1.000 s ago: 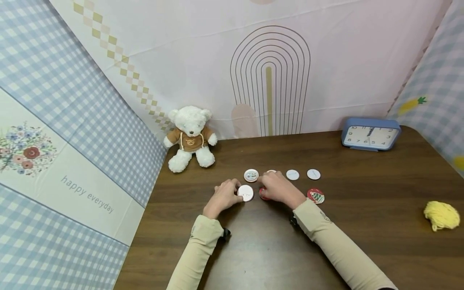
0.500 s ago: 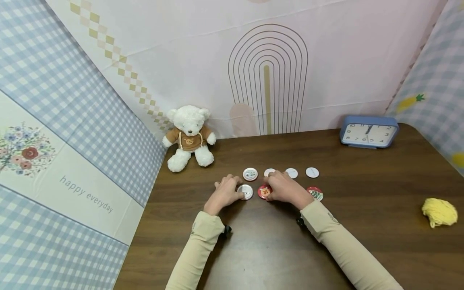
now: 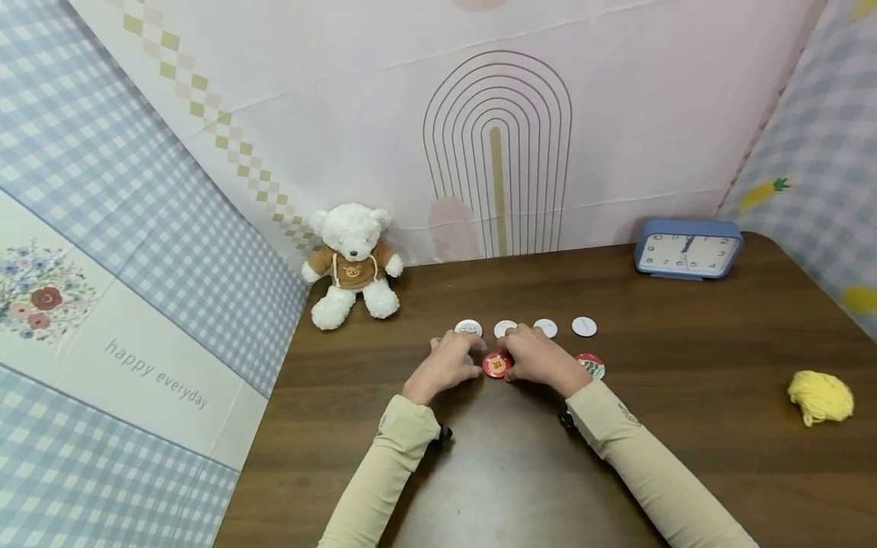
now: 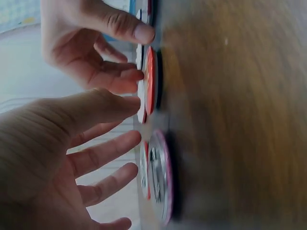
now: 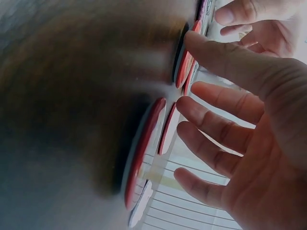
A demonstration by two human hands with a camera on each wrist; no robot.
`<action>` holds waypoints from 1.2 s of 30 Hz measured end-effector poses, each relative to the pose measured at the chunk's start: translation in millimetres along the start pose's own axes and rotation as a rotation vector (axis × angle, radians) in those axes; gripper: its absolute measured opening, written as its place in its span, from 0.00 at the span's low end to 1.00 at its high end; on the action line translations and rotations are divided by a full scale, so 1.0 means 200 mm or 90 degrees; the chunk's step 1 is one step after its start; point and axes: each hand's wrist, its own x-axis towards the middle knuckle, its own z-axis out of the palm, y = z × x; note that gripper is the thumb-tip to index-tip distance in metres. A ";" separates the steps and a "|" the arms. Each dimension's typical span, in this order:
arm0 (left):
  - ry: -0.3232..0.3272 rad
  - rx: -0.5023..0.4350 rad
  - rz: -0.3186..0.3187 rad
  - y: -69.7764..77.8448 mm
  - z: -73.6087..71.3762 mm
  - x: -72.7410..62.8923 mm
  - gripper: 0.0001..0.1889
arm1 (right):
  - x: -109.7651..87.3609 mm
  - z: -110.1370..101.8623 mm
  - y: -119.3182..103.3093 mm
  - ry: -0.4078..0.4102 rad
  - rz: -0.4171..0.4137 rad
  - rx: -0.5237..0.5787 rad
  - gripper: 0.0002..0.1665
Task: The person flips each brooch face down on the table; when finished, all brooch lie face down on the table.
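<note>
A red button badge (image 3: 495, 366) with an orange motif lies face up on the table between both hands. My right hand (image 3: 546, 362) is at its right side, thumb tip at the rim and the other fingers loosely spread in the right wrist view. From the left reaches my left hand (image 3: 447, 367), thumb and index extended towards the same badge with nothing gripped. Below its fingers, a badge with its silver pin back up (image 4: 160, 179) shows in the left wrist view; the hand mostly covers it in the head view. A red badge with a green tree (image 3: 591, 366) lies beside the right wrist.
Behind the hands runs a row of round badges, including a white one (image 3: 585, 326) at its right end. A white teddy bear (image 3: 352, 262) sits at back left. A blue clock (image 3: 688, 250) stands at back right, and yellow yarn (image 3: 821, 397) lies far right.
My left hand has moved right, off the silver-backed badge towards the red one. My right hand has shifted slightly right, uncovering the red badge's face.
</note>
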 end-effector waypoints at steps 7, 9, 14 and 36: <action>-0.012 0.034 0.019 0.03 0.04 0.01 0.15 | 0.00 0.01 0.01 0.007 -0.028 0.020 0.14; -0.010 0.042 0.024 0.03 0.04 0.01 0.15 | 0.00 0.02 0.01 0.016 -0.044 0.021 0.13; -0.002 0.060 0.029 0.03 0.05 0.01 0.12 | 0.00 0.02 0.02 0.028 -0.067 0.031 0.14; 0.059 0.035 0.064 0.01 0.02 0.01 0.06 | -0.03 -0.04 0.05 0.056 -0.068 0.091 0.07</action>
